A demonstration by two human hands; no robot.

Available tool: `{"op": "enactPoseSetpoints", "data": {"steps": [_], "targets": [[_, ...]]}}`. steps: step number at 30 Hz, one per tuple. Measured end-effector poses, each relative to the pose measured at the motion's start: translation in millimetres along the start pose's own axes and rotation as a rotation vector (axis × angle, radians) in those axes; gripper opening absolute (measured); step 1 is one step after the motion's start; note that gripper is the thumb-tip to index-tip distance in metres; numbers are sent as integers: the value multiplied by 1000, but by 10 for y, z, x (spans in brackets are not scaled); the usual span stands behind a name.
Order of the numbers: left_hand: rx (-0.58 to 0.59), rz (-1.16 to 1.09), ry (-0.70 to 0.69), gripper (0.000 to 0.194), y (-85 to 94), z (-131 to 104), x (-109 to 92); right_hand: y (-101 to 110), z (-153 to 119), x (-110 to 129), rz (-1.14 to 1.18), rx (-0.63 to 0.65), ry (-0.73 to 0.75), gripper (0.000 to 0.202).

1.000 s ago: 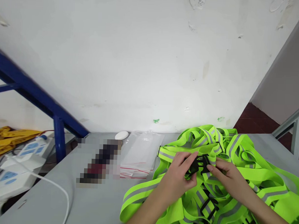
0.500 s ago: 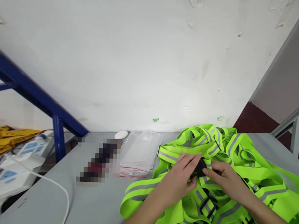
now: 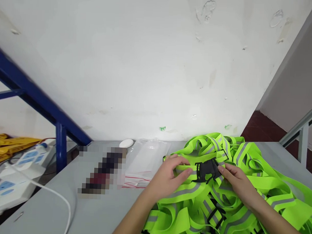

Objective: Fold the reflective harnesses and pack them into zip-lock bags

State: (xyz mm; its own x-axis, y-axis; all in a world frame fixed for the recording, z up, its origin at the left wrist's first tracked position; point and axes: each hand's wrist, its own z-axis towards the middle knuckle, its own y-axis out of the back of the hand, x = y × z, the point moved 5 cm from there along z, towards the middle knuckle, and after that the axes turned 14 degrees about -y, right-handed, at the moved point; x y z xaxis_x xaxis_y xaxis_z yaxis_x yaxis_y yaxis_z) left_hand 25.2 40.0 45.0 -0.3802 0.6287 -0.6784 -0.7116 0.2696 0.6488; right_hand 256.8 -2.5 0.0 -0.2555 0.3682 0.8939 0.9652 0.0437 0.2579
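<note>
A black side-release buckle (image 3: 207, 170) lies across the neon-green reflective strap, its two halves joined. My left hand (image 3: 170, 174) is on the strap just left of the buckle, thumb in front and fingers curled over the band. At the buckle's right end, my right hand (image 3: 232, 175) pinches the strap close to the black plastic between thumb and fingers. Beneath both hands spreads a heap of the same green straps (image 3: 177, 218) with grey reflective stripes, looped and tangled. More black buckles (image 3: 216, 214) show among the lower loops.
Clear plastic bags (image 3: 146, 161) with red seal lines lie left of the straps on the grey table (image 3: 97, 214). Near them are a white oval object (image 3: 126, 143) and a blurred-out item (image 3: 104, 171). A white power strip (image 3: 19, 176) and cable sit far left, beside a blue frame (image 3: 61, 144).
My left hand has slid left, off the buckle and onto the strap, uncovering the buckle. My right hand remains at its right end. The view has tilted slightly.
</note>
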Motion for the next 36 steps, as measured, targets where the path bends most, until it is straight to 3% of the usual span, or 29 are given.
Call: {"op": "enactPoseSetpoints", "data": {"steps": [5, 9, 13, 15, 18, 23, 27, 31, 33, 36], "targets": [[149, 74, 29, 27, 233, -21, 81, 183, 5, 20, 0, -232, 16, 45], [65, -31, 29, 26, 625, -86, 117, 294, -27, 181, -26, -276, 86, 47], [-57, -471, -88, 31, 872, -156, 107, 431, -158, 456, -47, -245, 238, 41], [-89, -709, -127, 39, 900, -177, 86, 500, -235, 574, -30, -168, 306, 38], [-142, -873, -123, 50, 906, -158, 22, 608, -334, 690, 20, -90, 316, 39], [-372, -826, -156, 48, 1088, -7, -209, 656, -440, 818, 91, -42, 323, 36], [-363, -756, -230, 41, 1213, 102, -430, 626, -360, 758, 10, 64, 339, 44], [-378, -719, -238, 42, 1317, 132, -545, 661, -322, 649, -292, 197, 330, 45], [-346, -720, -221, 43, 1346, 138, -578, 723, -400, 690, -498, 167, 388, 39], [-326, -657, -195, 41, 1412, 145, -619, 873, -610, 899, -691, -23, 537, 36]]}}
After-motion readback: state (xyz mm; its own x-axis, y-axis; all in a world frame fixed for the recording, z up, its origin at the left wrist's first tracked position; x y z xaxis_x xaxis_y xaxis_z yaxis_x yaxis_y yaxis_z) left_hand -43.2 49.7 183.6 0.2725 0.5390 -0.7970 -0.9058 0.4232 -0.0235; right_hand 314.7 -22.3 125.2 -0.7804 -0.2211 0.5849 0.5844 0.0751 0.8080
